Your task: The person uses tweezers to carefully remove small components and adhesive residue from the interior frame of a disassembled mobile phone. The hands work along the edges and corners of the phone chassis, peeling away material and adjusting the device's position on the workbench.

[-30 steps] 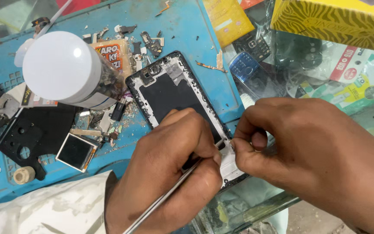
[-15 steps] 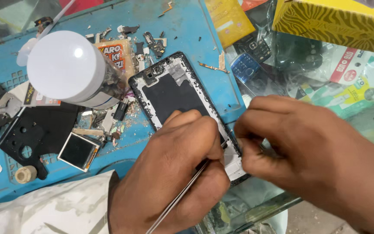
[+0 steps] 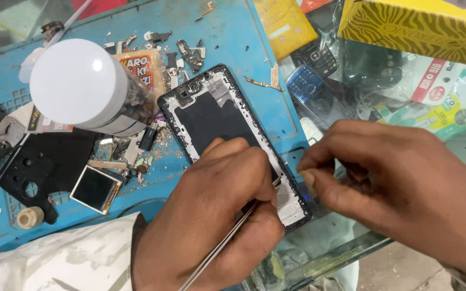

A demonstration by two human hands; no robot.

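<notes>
left hand (image 3: 217, 215): our fingers are closed around thin metal tweezers (image 3: 227, 240), the hand resting over the lower half of the opened phone frame (image 3: 217, 113).
right hand (image 3: 400, 183): our fingertips are pinched together just beside the frame's lower right edge; whether anything sits between them we cannot tell.
tweezers: the shaft runs from below our left hand up toward the frame's lower right corner; the tip is hidden by our fingers.
phone frame: black, lying open and tilted on the blue repair mat (image 3: 254, 48), its top end pointing up and to the left, its bottom end at the mat's near edge.
mat: it lies on the glass worktop (image 3: 319, 253) and is strewn with small screws, chips and scraps.
white bulb (image 3: 79, 89): it stands left of the frame, well apart from our hands.
small screen module (image 3: 97, 188): it lies flat on the mat, left of our left hand.
black plastic cover (image 3: 39, 167): it lies beside the module, farther left.
yellow patterned box (image 3: 416, 24): it sits at the upper right, on the glass.
keypad phones (image 3: 308, 70): we see them under the glass, right of the mat.
</notes>
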